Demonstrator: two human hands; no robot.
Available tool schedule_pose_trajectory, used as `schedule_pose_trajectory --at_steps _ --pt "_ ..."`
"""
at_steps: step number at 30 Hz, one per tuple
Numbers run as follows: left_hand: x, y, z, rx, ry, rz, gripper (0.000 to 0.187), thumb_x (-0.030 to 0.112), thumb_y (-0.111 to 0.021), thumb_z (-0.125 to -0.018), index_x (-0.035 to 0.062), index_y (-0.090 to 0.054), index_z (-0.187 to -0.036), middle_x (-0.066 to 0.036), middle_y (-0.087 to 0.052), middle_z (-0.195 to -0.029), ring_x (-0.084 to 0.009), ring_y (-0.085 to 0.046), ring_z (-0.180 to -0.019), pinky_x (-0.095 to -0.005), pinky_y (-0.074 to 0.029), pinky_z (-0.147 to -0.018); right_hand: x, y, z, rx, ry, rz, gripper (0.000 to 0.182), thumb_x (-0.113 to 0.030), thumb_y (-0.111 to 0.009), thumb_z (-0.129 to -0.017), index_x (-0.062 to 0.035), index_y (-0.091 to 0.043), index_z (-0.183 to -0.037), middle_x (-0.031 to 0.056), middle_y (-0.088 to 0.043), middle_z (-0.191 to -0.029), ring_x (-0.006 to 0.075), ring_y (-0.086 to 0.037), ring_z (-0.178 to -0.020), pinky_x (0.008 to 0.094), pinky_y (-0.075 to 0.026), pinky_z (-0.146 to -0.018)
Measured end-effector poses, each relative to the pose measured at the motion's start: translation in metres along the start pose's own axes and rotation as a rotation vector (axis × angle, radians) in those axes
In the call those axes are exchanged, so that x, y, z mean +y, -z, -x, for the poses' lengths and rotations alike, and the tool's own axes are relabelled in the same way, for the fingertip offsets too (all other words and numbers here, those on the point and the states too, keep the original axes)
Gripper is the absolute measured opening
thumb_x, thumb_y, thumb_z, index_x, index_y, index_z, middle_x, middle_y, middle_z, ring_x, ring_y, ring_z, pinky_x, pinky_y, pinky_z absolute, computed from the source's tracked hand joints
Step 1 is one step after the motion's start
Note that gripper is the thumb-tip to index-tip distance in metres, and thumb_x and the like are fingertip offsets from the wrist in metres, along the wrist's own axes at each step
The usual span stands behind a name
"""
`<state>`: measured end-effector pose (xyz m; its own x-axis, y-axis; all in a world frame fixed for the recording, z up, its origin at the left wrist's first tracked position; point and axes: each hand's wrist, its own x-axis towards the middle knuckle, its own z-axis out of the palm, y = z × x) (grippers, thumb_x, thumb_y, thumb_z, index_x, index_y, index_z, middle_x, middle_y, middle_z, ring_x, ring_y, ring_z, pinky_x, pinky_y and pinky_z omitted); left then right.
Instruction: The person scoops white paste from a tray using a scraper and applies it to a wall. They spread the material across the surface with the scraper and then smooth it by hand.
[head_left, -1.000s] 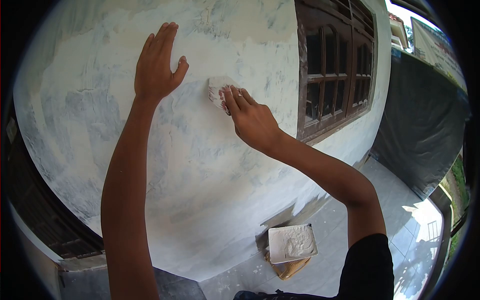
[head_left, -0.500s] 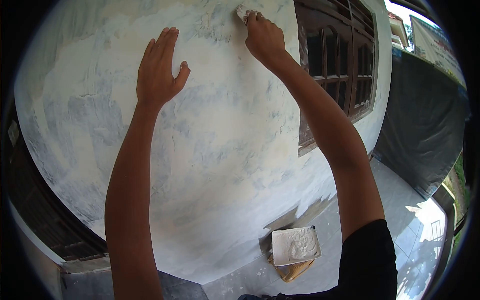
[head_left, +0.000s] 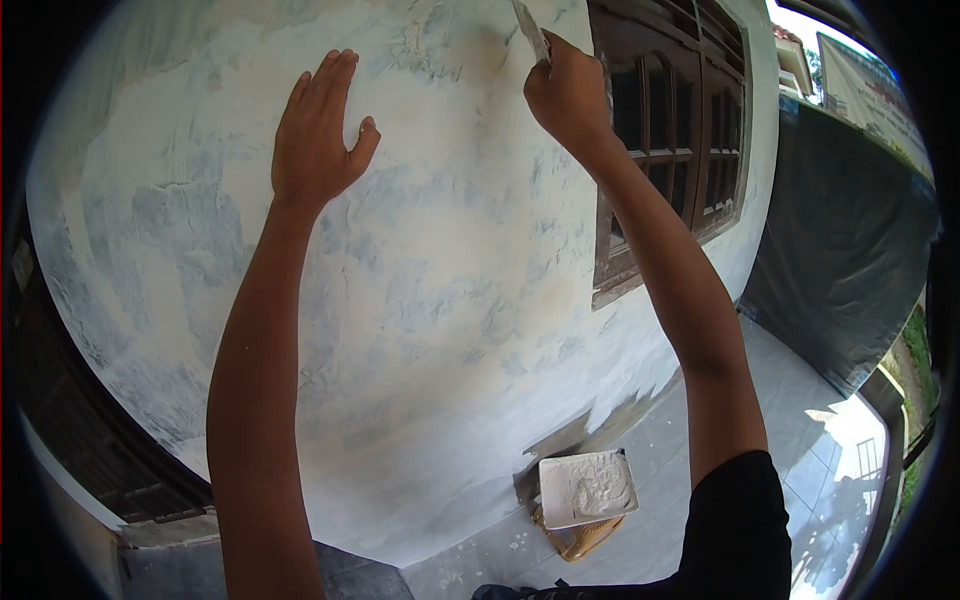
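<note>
The pale wall (head_left: 430, 270) has bluish patches and holds a brown window (head_left: 697, 120) with dark panes (head_left: 657, 105). The floor (head_left: 655, 500) is of grey tiles; near the black sheet (head_left: 845, 240), bright sunlight (head_left: 842, 455) lies on it.

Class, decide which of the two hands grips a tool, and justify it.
The right hand, nearer the window, is closed around a flat tool; the left hand is open, palm toward the wall, no tool visible.
</note>
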<state>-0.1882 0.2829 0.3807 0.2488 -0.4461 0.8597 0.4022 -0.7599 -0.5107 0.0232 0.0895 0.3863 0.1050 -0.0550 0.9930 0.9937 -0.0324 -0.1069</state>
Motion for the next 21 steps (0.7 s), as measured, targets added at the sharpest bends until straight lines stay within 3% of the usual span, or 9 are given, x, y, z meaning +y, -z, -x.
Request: schedule_pose_trajectory --at_steps 3,4,6,8,12,14,16,17,21 --pt "0.0 0.001 0.001 0.0 0.0 0.001 0.066 0.013 -0.059 -0.084 0.003 -0.041 -0.147 -0.015 -0.049 -0.149 -0.0283 -0.043 -0.141 -0.045 -0.031 -0.119 0.013 -0.021 -0.03 0.049 0.164 0.238 0.035 0.002 -0.051 -0.081 0.0049 -0.062 -0.115 0.0267 -0.069 -0.091 0.0433 -0.068 -0.081 0.049 -0.055 -0.072" --pt "0.0 0.001 0.0 0.001 -0.005 0.005 0.066 0.013 -0.059 -0.084 0.003 -0.041 -0.147 -0.015 -0.049 -0.149 -0.0284 -0.044 -0.141 -0.0451 -0.032 -0.119 0.012 -0.027 -0.027 -0.152 0.017 0.307 0.04 0.003 -0.052 -0.081 0.0036 -0.058 -0.121 0.0276 -0.069 -0.102 0.0453 -0.068 -0.085 0.0505 -0.056 -0.075" --pt "-0.001 0.001 0.0 0.0 -0.006 -0.005 0.066 0.013 -0.058 -0.084 0.003 -0.041 -0.147 -0.015 -0.049 -0.149 -0.0285 -0.044 -0.141 -0.0452 -0.032 -0.119 0.029 -0.069 0.008 0.027 0.267 0.409 0.043 0.001 -0.055 -0.084 0.0126 -0.053 -0.126 0.0331 -0.061 -0.121 0.0453 -0.066 -0.102 0.0451 -0.06 -0.079" --pt "0.001 0.001 0.0 -0.002 -0.005 -0.009 0.066 0.013 -0.058 -0.084 0.0031 -0.041 -0.148 -0.015 -0.049 -0.149 -0.0286 -0.044 -0.14 -0.0453 -0.032 -0.119 -0.006 -0.066 0.069 -0.102 0.36 0.521 0.042 -0.005 -0.061 -0.089 0.0162 -0.055 -0.125 0.0336 -0.059 -0.125 0.0441 -0.061 -0.11 0.0432 -0.06 -0.082" --pt "0.002 0.001 0.002 0.005 0.001 0.015 0.066 0.013 -0.058 -0.085 0.0033 -0.041 -0.148 -0.015 -0.049 -0.149 -0.029 -0.044 -0.141 -0.0455 -0.031 -0.119 -0.066 -0.006 0.161 -0.303 0.381 0.097 0.039 -0.002 -0.059 -0.088 0.0154 -0.056 -0.123 0.0323 -0.063 -0.119 0.0416 -0.068 -0.097 0.0431 -0.06 -0.079" --pt "0.001 0.0 0.0 0.009 0.001 0.023 0.066 0.012 -0.058 -0.085 0.0034 -0.041 -0.148 -0.015 -0.049 -0.149 -0.0291 -0.044 -0.141 -0.0455 -0.031 -0.119 -0.072 0.024 0.151 -0.498 0.109 -0.138 0.048 0.007 -0.057 -0.084 0.0109 -0.051 -0.132 0.0305 -0.065 -0.112 0.0412 -0.069 -0.089 0.0423 -0.059 -0.073" --pt "0.0 0.0 0.0 0.004 0.001 0.01 0.066 0.012 -0.058 -0.085 0.0034 -0.041 -0.148 -0.015 -0.049 -0.149 -0.0295 -0.044 -0.141 -0.0455 -0.031 -0.118 -0.059 0.029 0.103 -0.341 -0.006 -0.158 0.039 0.008 -0.054 -0.085 0.0114 -0.059 -0.123 0.0302 -0.068 -0.09 0.0424 -0.067 -0.078 0.0445 -0.054 -0.073" --pt "0.0 0.0 0.001 0.0 -0.001 0.013 0.066 0.012 -0.058 -0.085 0.0034 -0.041 -0.148 -0.015 -0.049 -0.149 -0.0295 -0.044 -0.141 -0.0455 -0.031 -0.118 -0.044 0.021 0.081 -0.191 0.068 -0.069 0.036 0.007 -0.053 -0.085 0.0121 -0.061 -0.12 0.0304 -0.068 -0.089 0.0425 -0.068 -0.078 0.045 -0.055 -0.074" --pt "-0.001 0.001 0.0 0.012 -0.01 0.021 0.065 0.012 -0.058 -0.084 0.0033 -0.042 -0.147 -0.016 -0.049 -0.149 -0.0294 -0.044 -0.14 -0.0454 -0.032 -0.118 0.007 -0.001 -0.002 -0.002 0.052 0.231 0.036 0.003 -0.052 -0.082 0.0085 -0.062 -0.116 0.0298 -0.069 -0.096 0.044 -0.068 -0.089 0.0477 -0.056 -0.081"
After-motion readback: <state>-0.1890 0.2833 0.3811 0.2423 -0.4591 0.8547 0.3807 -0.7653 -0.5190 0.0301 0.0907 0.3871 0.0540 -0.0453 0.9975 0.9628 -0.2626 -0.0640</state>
